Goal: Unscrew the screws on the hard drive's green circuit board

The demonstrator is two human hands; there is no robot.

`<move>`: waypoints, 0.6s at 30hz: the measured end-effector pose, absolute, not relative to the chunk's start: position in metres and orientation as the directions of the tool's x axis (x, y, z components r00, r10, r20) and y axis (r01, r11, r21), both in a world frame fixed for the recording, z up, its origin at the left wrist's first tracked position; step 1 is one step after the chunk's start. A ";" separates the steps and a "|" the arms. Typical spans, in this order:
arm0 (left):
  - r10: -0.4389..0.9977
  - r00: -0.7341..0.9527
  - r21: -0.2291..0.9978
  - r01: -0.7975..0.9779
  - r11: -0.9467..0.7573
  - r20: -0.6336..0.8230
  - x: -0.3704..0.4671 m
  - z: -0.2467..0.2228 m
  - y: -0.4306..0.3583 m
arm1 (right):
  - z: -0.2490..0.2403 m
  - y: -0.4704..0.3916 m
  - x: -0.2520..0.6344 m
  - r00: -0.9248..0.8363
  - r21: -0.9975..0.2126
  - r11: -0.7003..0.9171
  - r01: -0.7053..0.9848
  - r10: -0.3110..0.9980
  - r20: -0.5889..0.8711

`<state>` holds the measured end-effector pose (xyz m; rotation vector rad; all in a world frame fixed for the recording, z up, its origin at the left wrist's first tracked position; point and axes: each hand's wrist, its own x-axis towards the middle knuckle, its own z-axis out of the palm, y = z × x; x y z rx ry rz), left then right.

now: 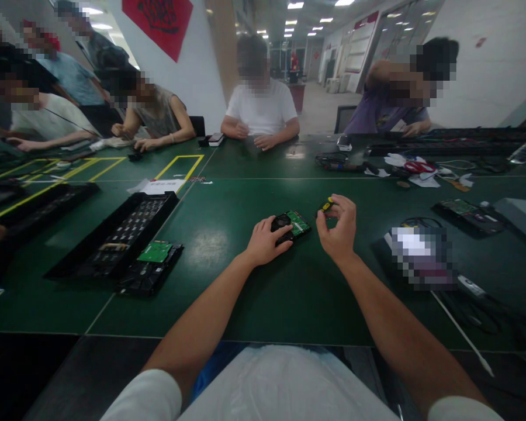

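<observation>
My left hand (265,242) rests over the near left side of a hard drive (298,224), with its fingers spread across the top and the thumb along the near edge. The drive lies on the green table, its green circuit board facing up. Just right of it, my right hand (339,227) is raised and pinches a small black-and-yellow tool (326,205) between thumb and fingers. The tool's tip is too small to make out, and I see a gap between it and the drive.
To the left lie a long black tray (109,237) and another drive with a green board (151,266). At the right are a partly blurred device (421,257), cables, a further drive (469,215) and a grey box (521,216). Several people sit across the table (228,304).
</observation>
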<state>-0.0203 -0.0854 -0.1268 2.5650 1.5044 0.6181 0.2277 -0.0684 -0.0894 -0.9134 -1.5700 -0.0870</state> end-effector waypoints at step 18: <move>0.854 0.426 0.290 0.812 -0.506 0.298 -0.020 -0.128 -0.085 | -0.089 -0.068 0.229 0.066 -0.403 0.664 0.630 0.471 0.880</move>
